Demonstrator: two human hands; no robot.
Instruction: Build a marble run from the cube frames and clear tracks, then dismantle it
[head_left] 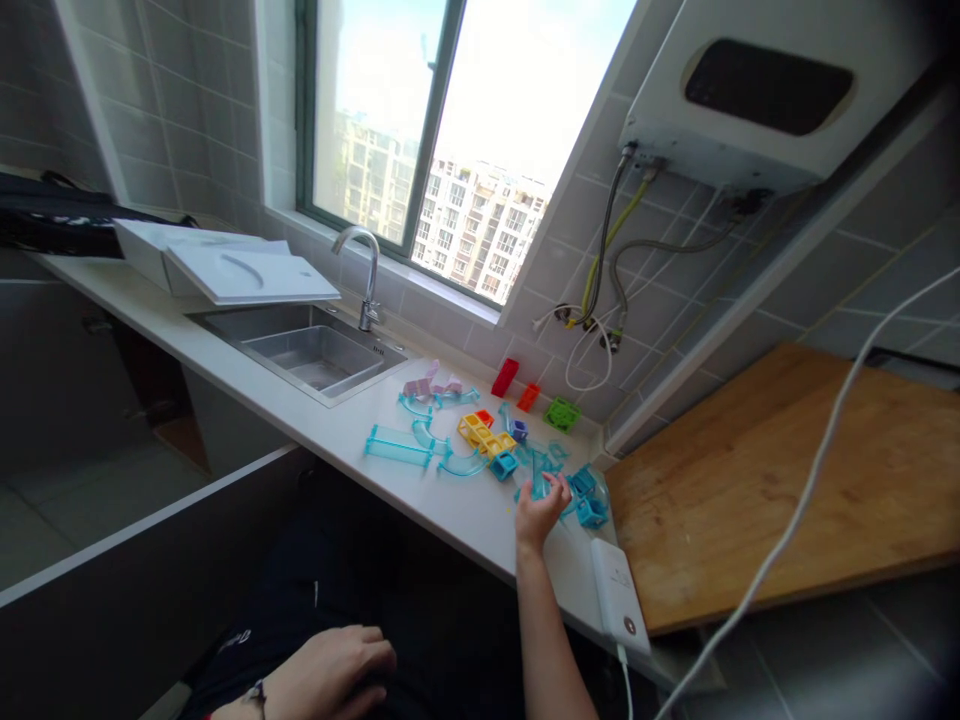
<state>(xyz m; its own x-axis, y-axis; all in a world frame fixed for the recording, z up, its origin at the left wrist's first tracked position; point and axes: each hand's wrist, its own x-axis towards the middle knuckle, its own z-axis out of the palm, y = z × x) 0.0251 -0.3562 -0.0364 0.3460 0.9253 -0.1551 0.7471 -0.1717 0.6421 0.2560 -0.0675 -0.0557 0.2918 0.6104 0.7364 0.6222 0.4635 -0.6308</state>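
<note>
My right hand [540,512] is over the right part of the counter, thumb and fingers pinched on a translucent blue plastic track piece [538,478]. Just right of it lie blue block frames [591,512]. To its upper left, yellow cube frames [480,436] stand in a row beside a teal cube [503,465] and a purple one [518,430]. Flat and curved translucent blue track pieces [397,447] spread further left. Low in the view, my left hand [337,672] rests by my lap, fingers loosely curled with nothing visible in them.
Red [505,377], orange [528,397] and green [562,414] blocks line the wall. Pink pieces [433,384] lie near the steel sink [330,398]. A white power bank [619,597] with a cable sits at the counter's right end, beside a leaning wooden board [750,490].
</note>
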